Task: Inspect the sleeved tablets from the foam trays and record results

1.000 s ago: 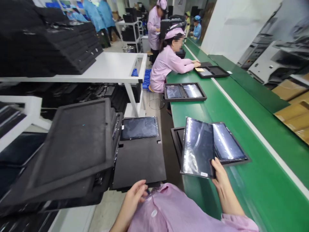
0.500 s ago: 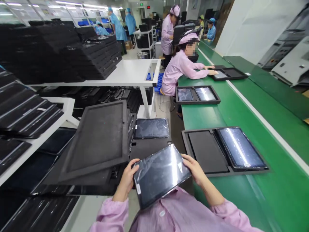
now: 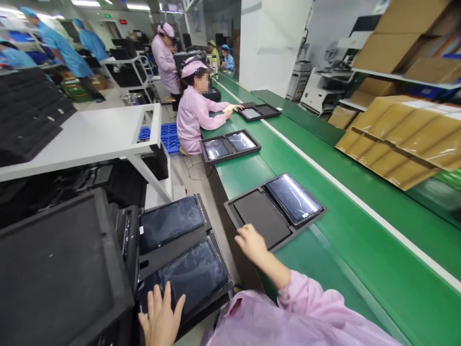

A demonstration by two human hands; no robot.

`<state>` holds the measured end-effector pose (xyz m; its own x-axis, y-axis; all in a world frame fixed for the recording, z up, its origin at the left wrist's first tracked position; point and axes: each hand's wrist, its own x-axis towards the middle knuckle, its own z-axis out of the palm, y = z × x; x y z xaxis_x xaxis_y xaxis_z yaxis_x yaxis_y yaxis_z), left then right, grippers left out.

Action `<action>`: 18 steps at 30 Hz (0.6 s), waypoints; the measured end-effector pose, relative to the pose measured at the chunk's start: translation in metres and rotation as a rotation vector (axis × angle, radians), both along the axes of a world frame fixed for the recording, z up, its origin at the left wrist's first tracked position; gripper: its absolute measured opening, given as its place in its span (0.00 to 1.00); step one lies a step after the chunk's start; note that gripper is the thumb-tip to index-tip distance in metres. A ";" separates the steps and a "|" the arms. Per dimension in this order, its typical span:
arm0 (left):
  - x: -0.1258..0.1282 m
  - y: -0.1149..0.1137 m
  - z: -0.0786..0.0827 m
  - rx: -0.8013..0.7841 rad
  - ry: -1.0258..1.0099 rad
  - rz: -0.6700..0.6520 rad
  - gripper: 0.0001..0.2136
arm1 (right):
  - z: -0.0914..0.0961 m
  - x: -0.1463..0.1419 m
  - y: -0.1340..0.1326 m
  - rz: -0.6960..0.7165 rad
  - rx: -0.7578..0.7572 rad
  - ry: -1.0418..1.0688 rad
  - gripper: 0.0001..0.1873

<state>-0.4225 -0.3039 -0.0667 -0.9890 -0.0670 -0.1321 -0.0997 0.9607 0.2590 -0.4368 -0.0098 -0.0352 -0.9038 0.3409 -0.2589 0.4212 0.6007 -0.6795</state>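
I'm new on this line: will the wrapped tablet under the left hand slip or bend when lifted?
The tablet looks like a flat, rigid slab, so probably stiff. Its glossy film wrap reflects light, so likely slippery under the left hand. The glass-like face suggests it's fragile if dropped.

The tablet at the lower middle of the frame looks wrapped in shiny, crinkly plastic. The tray in the middle looks like soft, dull black foam. The green belt is smooth and matt. The sleeve is pink cloth. The boxes at the right are brown cardboard.
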 end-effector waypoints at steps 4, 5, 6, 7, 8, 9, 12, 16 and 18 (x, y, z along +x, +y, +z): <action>-0.001 -0.001 -0.005 0.068 0.082 0.011 0.33 | -0.004 -0.023 0.093 -0.258 0.128 -0.145 0.27; -0.002 0.000 -0.005 0.110 0.118 -0.002 0.33 | -0.009 -0.027 0.108 -0.301 0.129 -0.182 0.32; -0.002 0.002 -0.005 0.154 0.154 -0.016 0.33 | -0.013 -0.030 0.118 -0.331 0.116 -0.212 0.36; -0.001 0.005 -0.004 0.199 0.186 -0.026 0.32 | -0.018 -0.032 0.125 -0.350 0.092 -0.233 0.39; -0.001 0.008 -0.002 0.243 0.207 -0.030 0.30 | -0.022 -0.033 0.129 -0.358 0.057 -0.242 0.39; 0.000 0.010 0.001 0.288 0.215 -0.027 0.28 | -0.024 -0.033 0.133 -0.358 0.014 -0.238 0.38; 0.004 0.019 0.014 0.447 0.155 0.003 0.24 | -0.020 -0.024 0.142 -0.323 -0.161 -0.138 0.27; 0.008 0.041 0.033 0.741 -0.092 0.051 0.24 | 0.005 0.005 0.139 -0.227 -0.430 0.088 0.23; 0.009 0.060 0.042 0.976 -0.183 0.098 0.30 | 0.015 0.021 0.115 -0.165 -0.517 0.167 0.23</action>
<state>-0.4133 -0.2436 -0.0242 -0.9439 0.0719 -0.3222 -0.2840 0.3205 0.9037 -0.4160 0.1055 -0.0199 -0.8924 0.3479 -0.2875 0.3427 0.1079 -0.9332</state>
